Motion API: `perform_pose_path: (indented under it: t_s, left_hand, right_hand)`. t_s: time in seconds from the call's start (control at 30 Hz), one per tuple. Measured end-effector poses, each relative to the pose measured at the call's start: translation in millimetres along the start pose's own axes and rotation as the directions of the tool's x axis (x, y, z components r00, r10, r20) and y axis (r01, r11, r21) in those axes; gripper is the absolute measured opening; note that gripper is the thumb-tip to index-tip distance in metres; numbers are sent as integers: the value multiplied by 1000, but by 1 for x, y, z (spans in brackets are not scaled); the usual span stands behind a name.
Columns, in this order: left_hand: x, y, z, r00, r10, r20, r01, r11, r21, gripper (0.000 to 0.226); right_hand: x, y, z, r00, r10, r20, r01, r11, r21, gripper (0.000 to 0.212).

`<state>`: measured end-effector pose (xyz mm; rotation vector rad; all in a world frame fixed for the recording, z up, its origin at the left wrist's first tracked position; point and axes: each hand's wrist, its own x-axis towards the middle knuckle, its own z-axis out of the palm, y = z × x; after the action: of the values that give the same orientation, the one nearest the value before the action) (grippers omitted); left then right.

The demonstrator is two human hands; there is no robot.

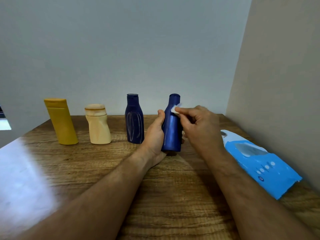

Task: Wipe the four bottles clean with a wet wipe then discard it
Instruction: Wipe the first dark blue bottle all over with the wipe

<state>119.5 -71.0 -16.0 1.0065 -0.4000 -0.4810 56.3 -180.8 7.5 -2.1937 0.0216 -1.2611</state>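
left hand (155,134): reaching forward, fingers wrapping blue bottle (171,129), tilting it just off table (155,187)
right hand (199,125): pinching wipe (176,109), pressing it on bottle neck

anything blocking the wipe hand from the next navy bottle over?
Nothing visible. The right hand pinches the wet wipe on the held blue bottle; only bare table separates it from the streaked navy bottle.

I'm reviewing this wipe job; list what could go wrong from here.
The left hand holds the blue bottle lifted and tilted; a firm rub from the wipe in the right hand could slip it loose. The second blue bottle stands close by and might get knocked. Its chalky streaks may be missed.
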Motion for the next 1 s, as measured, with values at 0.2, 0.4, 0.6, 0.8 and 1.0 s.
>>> perform_pose_path:
  t_s: [0.2, 0.4, 0.6, 0.8, 1.0]
  left_hand:
    - [-1, 4, 0, 998, -8, -66, 6, 1000, -27, 62]
    - [-4, 4, 3, 997, -37, -71, 34, 999, -39, 61]
    - [-9, 3, 6, 996, -44, -74, 41, 998, -37, 60]
    - [-6, 6, 4, 990, 4, -140, -5, 1000, -9, 63]
    - [-9, 2, 8, 998, -32, -47, 33, 999, 9, 55]
  right_hand:
    - [-14, -1, -14, 889, -1, 458, -43, 995, 86, 19]
    - [-12, -2, -10, 962, 37, 271, -54, 997, 57, 16]
    - [-8, -3, -13, 970, 76, 231, -117, 978, 172, 12]
    - [-14, -9, -24, 815, 80, 574, -169, 980, 103, 12]
    - [-7, 3, -9, 982, 105, 157, -129, 980, 152, 14]
